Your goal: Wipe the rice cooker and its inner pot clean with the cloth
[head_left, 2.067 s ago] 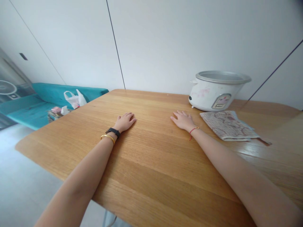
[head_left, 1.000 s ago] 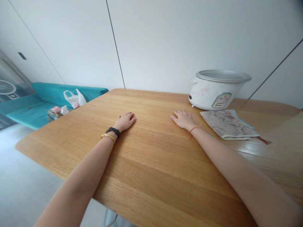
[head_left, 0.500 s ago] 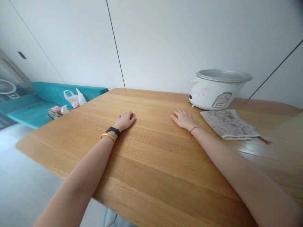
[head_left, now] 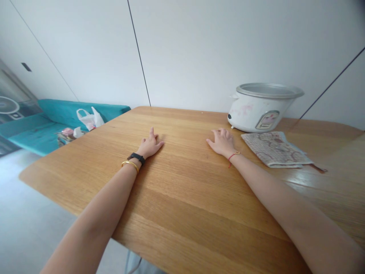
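Note:
My left hand (head_left: 149,145) rests on the wooden table (head_left: 182,182), with one finger raised, the thumb out to the side and nothing held. A black wristband (head_left: 138,158) and a gold bangle (head_left: 130,164) circle that wrist. Across from it, my right hand (head_left: 222,142) lies palm down with its thumb apart and fingers slightly bent, also holding nothing. A red string bracelet (head_left: 234,154) is on the right wrist. Just beyond the right hand stands a white rice cooker (head_left: 251,112) without a lid. A folded patterned cloth (head_left: 275,149) lies beside the right wrist.
A white wall (head_left: 194,53) with dark seams rises behind the table. To the left is a teal sofa (head_left: 54,108) bearing a white plastic bag (head_left: 89,119) and a small heap of other things. A fan (head_left: 8,105) stands at the far left.
A finger of my left hand has lifted from the table. My right hand's fingers have bent and lifted a little. Both wrists and the objects stay in place.

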`<state>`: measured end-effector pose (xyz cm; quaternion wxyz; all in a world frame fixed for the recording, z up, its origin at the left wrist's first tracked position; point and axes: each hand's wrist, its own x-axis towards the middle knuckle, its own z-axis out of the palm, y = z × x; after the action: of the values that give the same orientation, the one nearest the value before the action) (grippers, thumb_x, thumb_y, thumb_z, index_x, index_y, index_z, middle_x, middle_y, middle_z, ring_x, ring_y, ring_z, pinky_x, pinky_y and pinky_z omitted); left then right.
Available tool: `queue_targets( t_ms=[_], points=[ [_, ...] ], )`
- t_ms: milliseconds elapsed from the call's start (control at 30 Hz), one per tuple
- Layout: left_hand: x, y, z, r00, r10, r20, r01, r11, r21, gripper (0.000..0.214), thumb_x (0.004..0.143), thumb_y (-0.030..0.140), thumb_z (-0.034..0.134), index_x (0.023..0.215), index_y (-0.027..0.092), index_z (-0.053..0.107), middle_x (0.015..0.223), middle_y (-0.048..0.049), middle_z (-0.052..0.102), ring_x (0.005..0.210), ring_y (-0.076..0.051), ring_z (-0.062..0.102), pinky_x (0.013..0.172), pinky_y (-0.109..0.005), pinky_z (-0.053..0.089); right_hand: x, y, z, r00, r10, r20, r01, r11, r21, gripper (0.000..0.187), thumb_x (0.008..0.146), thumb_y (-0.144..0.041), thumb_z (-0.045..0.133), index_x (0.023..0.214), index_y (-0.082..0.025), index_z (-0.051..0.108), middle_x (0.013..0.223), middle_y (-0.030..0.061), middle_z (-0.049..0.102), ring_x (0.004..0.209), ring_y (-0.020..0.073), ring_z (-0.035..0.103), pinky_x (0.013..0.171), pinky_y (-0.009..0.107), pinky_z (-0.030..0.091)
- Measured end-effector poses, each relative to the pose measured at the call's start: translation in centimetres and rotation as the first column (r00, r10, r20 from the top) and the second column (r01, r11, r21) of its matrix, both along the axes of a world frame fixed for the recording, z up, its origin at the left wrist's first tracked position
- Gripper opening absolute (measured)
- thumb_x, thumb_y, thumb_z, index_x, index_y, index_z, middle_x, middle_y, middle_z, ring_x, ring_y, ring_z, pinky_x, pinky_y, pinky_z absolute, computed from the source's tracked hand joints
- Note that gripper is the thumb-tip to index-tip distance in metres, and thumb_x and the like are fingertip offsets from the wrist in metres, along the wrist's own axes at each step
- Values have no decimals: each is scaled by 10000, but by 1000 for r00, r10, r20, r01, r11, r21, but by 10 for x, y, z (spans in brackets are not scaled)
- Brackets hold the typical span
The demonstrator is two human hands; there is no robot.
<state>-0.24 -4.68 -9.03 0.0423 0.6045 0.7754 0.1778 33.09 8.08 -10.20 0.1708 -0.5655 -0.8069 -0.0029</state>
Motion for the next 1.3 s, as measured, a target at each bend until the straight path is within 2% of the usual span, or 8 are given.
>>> queue_targets(
  t_ms=[267, 467, 567, 800, 933, 1033, 1233, 1300],
  points=[
    [-1, 0, -2, 1000, -2, 24, 1, 1000, 20, 1034, 986, 491, 502, 1626, 103, -212, 1550, -215, 534, 1513, -292, 422, 1237, -517, 246, 0, 1, 1, 998, 28, -64, -32, 997, -63, 835, 979, -493, 503, 1655, -143, 160, 1520, 214, 531, 1390, 381, 477, 1179, 633, 276],
    [-1, 0, 3, 991, -45, -123, 39, 998, -51, 537, 1010, 493, 422, 1458, 220, 531, 1567, -133, 535, 1455, -315, 483, 1193, -547, 330, 1, 1, 1, 997, 67, 42, -65, 996, -62, 481, 1011, -504, 432, 1341, -230, 649, 1423, 148, 593, 1351, 346, 492, 1144, 591, 333],
    [0, -1, 5, 987, -67, -146, 61, 997, -49, 481, 1011, 496, 416, 1367, 235, 607, 1568, -105, 538, 1451, -304, 485, 1188, -541, 344, 2, 1, 2, 996, 70, 53, -66, 996, -63, 458, 1014, -511, 429, 1280, -241, 687, 1392, 139, 605, 1330, 333, 502, 1132, 561, 358],
    [1, 0, 4, 996, -5, -92, 0, 998, -57, 683, 1007, 503, 431, 1593, 161, 350, 1594, -170, 497, 1491, -307, 444, 1224, -534, 287, 1, -3, 4, 998, 59, 15, -58, 998, -33, 585, 1005, -476, 470, 1515, -191, 498, 1484, 149, 565, 1363, 334, 490, 1144, 527, 378],
    [1, 0, 2, 1000, 0, -25, -1, 999, -42, 905, 996, 490, 455, 1670, 127, -28, 1591, -199, 489, 1522, -298, 406, 1239, -551, 248, 2, -3, 5, 997, 71, 34, -69, 996, -52, 481, 1013, -482, 446, 1364, -216, 641, 1423, 143, 602, 1334, 326, 512, 1122, 494, 408],
    [0, 0, 2, 1000, -5, 2, 5, 999, -34, 958, 993, 495, 466, 1661, 124, -111, 1581, -202, 501, 1516, -299, 415, 1238, -572, 240, 2, -2, 4, 996, 74, 45, -72, 996, -54, 448, 1018, -479, 437, 1290, -225, 687, 1387, 138, 617, 1323, 326, 522, 1114, 496, 416],
    [-4, 1, 2, 990, -58, -129, 50, 997, -62, 561, 1016, 513, 404, 1486, 231, 526, 1620, -114, 478, 1506, -296, 424, 1217, -536, 305, 2, -2, 4, 998, 54, -37, -55, 997, -46, 662, 997, -453, 505, 1577, -150, 403, 1493, 172, 568, 1351, 338, 520, 1123, 496, 416],
    [-4, 1, 1, 988, -62, -140, 54, 997, -57, 543, 1017, 515, 407, 1456, 231, 553, 1600, -106, 506, 1486, -290, 451, 1208, -515, 325, 2, -1, 5, 996, 28, -80, -32, 998, -47, 795, 982, -444, 536, 1647, -126, 239, 1479, 188, 580, 1310, 343, 556, 1093, 504, 442]
  ],
)
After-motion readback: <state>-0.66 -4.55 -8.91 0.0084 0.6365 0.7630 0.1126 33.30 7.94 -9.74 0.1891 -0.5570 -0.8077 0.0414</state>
